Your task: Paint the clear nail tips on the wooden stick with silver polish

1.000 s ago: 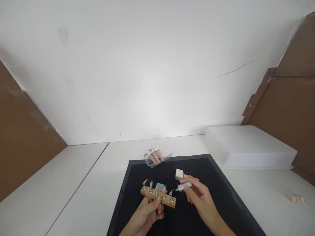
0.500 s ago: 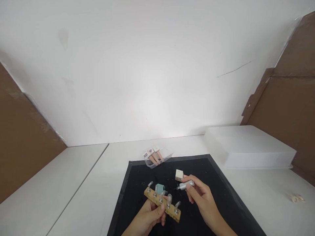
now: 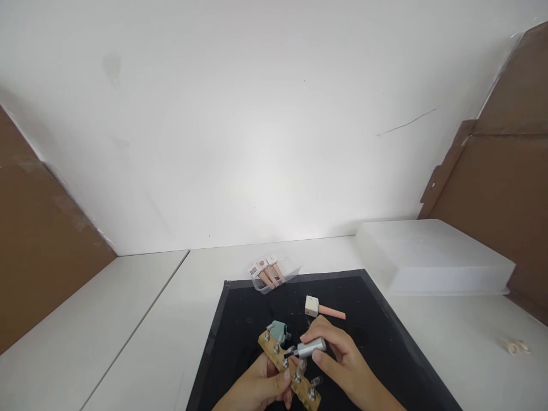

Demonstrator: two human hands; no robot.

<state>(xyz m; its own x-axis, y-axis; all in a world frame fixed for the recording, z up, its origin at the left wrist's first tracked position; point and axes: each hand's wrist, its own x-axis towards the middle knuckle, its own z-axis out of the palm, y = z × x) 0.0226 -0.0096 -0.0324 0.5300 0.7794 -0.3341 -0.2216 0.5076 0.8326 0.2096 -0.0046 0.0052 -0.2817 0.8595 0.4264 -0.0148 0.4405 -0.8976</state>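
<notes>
Wooden strip (image 3: 291, 371) sits over the black mat (image 3: 231, 331), tilted, with the person's left hand (image 3: 263, 382) pinching it. Metal knobs stand along it, holding little see-through pieces (image 3: 302, 365). The right hand (image 3: 342, 357) grips a brush with a silver handle (image 3: 311, 347). Its dark tip is by the middle knob; from where I stand, I can't tell if they touch. It looks like brushing the little pieces is the step in hand. I think the next move calls for a still strip and a gentle brush. The pieces are close together, so the brush could bump one. A blue-green thing (image 3: 278, 329) is just behind the strip, partly hidden. A white block with a pink stick (image 3: 312, 306) lies past the right hand. Farther back, a clear tray (image 3: 291, 267) holds three more like it.
</notes>
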